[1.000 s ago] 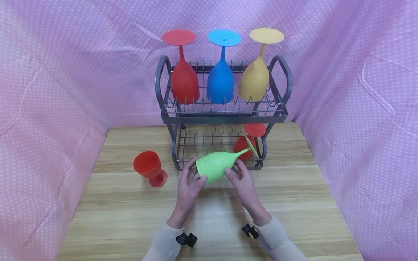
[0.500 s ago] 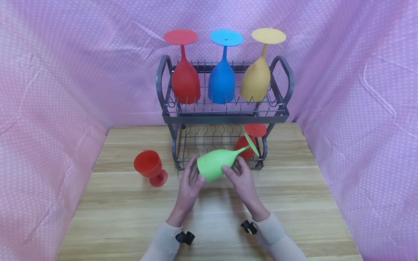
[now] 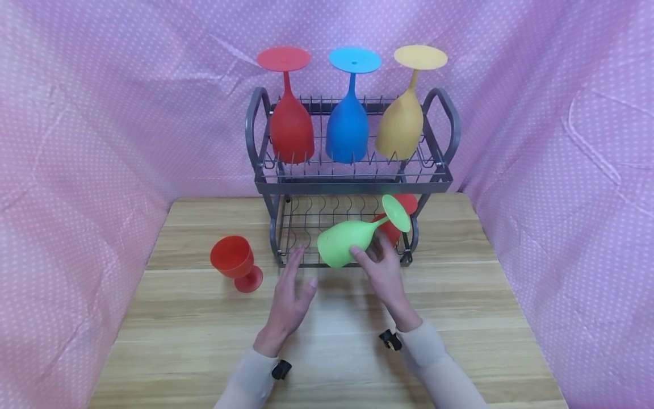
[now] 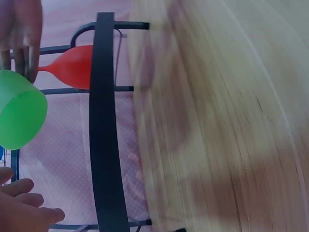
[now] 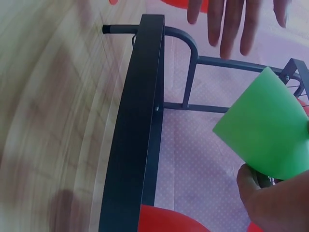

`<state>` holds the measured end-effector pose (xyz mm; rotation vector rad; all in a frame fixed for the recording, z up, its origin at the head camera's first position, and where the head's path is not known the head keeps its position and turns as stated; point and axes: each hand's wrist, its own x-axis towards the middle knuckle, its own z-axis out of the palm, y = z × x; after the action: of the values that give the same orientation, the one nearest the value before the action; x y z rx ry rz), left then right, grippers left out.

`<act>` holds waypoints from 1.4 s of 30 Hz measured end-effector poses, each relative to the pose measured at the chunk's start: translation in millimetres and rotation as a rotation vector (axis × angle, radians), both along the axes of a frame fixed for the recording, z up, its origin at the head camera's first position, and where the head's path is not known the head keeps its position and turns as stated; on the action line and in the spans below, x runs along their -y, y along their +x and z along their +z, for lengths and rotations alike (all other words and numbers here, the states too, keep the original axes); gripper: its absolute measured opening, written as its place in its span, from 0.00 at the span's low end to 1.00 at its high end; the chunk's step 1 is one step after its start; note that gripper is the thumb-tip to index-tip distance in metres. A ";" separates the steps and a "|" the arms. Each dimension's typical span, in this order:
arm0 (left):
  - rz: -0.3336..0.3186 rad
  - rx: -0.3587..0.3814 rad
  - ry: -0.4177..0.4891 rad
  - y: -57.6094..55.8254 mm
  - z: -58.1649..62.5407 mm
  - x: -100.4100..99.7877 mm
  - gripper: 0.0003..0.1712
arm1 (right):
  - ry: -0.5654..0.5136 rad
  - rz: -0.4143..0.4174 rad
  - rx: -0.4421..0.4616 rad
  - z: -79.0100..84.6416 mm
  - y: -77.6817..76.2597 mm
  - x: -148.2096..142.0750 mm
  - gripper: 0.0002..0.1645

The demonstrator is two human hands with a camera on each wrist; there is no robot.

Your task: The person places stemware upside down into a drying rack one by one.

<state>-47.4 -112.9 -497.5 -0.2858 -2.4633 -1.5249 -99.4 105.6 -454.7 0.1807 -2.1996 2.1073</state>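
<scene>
A green plastic goblet [image 3: 347, 241] lies tilted in my right hand [image 3: 385, 275], its mouth toward the lower left and its foot up to the right. The thumb and fingers grip the bowl near the stem, in front of the rack's lower tier. My left hand [image 3: 287, 304] is apart from it, fingers straight, just left of the goblet's mouth. In the left wrist view the goblet's open mouth [image 4: 24, 118] faces the camera. Behind the goblet's stem an upside-down red goblet [image 3: 390, 227] stands on the lower tier, partly hidden.
On the upper tier of the dark dish rack [image 3: 352, 187] stand upside-down red [image 3: 292, 130], blue [image 3: 347, 130] and yellow [image 3: 399, 128] goblets. A short-stemmed red cup [image 3: 232, 258] stands upright on the wooden table [image 3: 194, 341] at left. Pink dotted cloth surrounds the table.
My left hand has let go of the green goblet and drawn back to the lower left. The right hand has carried the goblet forward toward the lower tier.
</scene>
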 end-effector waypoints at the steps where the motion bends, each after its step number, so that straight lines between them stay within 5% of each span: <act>1: -0.006 -0.007 -0.029 0.0 -1.0 0.9 0.40 | 0.007 -0.007 -0.006 0.0 -1.4 -0.2 0.39; 12: -0.003 -0.007 -0.224 0.3 -8.1 6.5 0.41 | 0.030 -0.024 -0.018 -5.9 -10.0 0.2 0.35; 22: 0.008 0.032 -0.383 -0.3 -15.1 7.3 0.43 | 0.187 -0.071 -0.073 -13.4 -19.0 1.1 0.42; 34: 0.021 0.010 -0.573 0.8 -26.3 7.7 0.45 | 0.349 -0.088 -0.079 -20.8 -33.7 2.9 0.39; 42: 0.009 0.069 -0.641 2.5 -28.1 6.7 0.47 | 0.425 -0.103 -0.095 -26.4 -41.9 4.0 0.37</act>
<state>-44.9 -119.6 -525.6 -0.3260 -2.9366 -0.7051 -141.2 101.6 -481.1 0.1851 -2.5075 1.5238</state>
